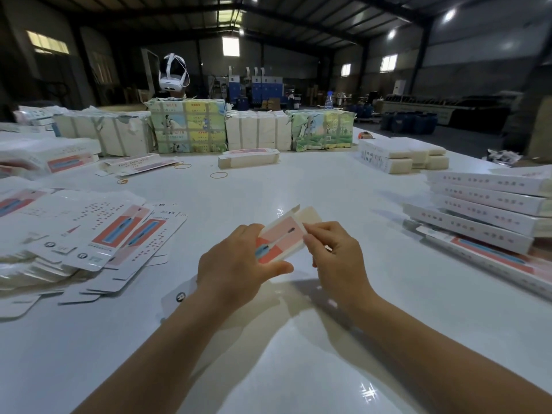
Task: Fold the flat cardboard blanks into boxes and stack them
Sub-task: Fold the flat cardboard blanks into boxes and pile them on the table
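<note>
Both the left hand point(236, 258) and right hand point(334, 249) grip one box point(279, 237) above the table point(298, 339); uneven pressure risks creasing its open end flap.

Both forearms came in from the bottom edge and converged at centre, bare to the elbow. My left hand point(236, 261) sat raised off the surface, back to camera, fingers curled over the top of what it held and thumb clamped underneath. My right hand point(334, 249) was just beside it, fingers curled, thumb and forefinger pinching the same piece.
</note>
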`<state>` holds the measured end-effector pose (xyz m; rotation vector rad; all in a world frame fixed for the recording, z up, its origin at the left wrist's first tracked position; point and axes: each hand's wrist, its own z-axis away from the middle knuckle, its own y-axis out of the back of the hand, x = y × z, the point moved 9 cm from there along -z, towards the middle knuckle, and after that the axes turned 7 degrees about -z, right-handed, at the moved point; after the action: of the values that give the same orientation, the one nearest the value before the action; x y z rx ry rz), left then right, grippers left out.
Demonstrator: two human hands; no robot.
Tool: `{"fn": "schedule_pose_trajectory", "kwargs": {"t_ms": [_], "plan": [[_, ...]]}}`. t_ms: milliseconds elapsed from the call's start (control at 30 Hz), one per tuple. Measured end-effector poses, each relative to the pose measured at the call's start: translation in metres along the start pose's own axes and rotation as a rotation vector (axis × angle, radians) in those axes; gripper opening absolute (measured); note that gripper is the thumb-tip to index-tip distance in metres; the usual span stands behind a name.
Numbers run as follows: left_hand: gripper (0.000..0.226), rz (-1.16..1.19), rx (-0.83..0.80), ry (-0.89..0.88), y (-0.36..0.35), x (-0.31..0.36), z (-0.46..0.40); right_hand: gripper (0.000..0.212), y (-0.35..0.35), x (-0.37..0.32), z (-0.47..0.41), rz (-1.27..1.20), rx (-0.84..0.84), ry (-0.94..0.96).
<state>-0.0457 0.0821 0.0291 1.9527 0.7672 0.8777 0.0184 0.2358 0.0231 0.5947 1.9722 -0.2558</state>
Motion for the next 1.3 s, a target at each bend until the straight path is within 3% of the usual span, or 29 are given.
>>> {"fn": "schedule_pose_trajectory", "kwargs": {"t_ms": [233,300,467,800,833,900,967,1000,1067,1100,1133,1200,1267,1300], "plan": [[0.073,-0.096,0.003,-0.123,0.000,0.004,0.002,0.060,-0.003,0.003,-0.002,0.018,-0.087,-0.059],[0.074,-0.143,0.013,-0.168,0.000,0.007,0.003,0.055,-0.005,0.005,-0.003,0.067,-0.101,-0.069],[0.075,-0.164,0.021,-0.177,-0.002,0.008,0.003,0.015,0.000,0.005,-0.001,0.004,-0.047,-0.086],[0.075,-0.200,0.030,-0.090,-0.008,0.010,0.001,0.017,-0.002,0.004,-0.001,0.077,-0.026,-0.078],[0.073,-0.183,0.037,-0.079,-0.006,0.010,0.001,0.021,0.003,0.000,-0.003,0.141,0.014,-0.048],[0.069,-0.145,0.057,-0.070,-0.002,0.010,0.001,0.056,0.014,0.000,-0.006,0.219,0.100,-0.047],[0.067,-0.113,0.064,-0.079,-0.001,0.011,0.002,0.081,0.018,0.021,-0.008,-0.004,0.095,-0.261],[0.068,-0.100,0.059,-0.087,-0.002,0.012,0.003,0.077,0.010,0.031,-0.006,-0.248,0.051,-0.399],[0.072,-0.087,0.039,-0.104,-0.004,0.015,0.004,0.042,-0.009,0.039,0.000,-0.656,-0.056,-0.567],[0.075,-0.082,0.028,-0.109,-0.005,0.016,0.004,0.028,-0.011,0.036,-0.001,-0.678,-0.081,-0.542],[0.079,-0.076,0.021,-0.111,-0.005,0.016,0.003,0.018,-0.008,0.031,-0.003,-0.607,-0.081,-0.459],[0.080,-0.093,0.023,-0.112,-0.006,0.018,0.002,0.011,0.001,0.009,-0.005,-0.167,-0.073,-0.140],[0.073,-0.130,0.060,-0.109,-0.004,0.019,0.002,0.019,-0.005,-0.011,0.001,0.346,-0.077,0.155],[0.070,-0.137,0.086,-0.107,-0.001,0.019,0.002,0.025,-0.011,-0.016,0.004,0.464,-0.092,0.221]]}}
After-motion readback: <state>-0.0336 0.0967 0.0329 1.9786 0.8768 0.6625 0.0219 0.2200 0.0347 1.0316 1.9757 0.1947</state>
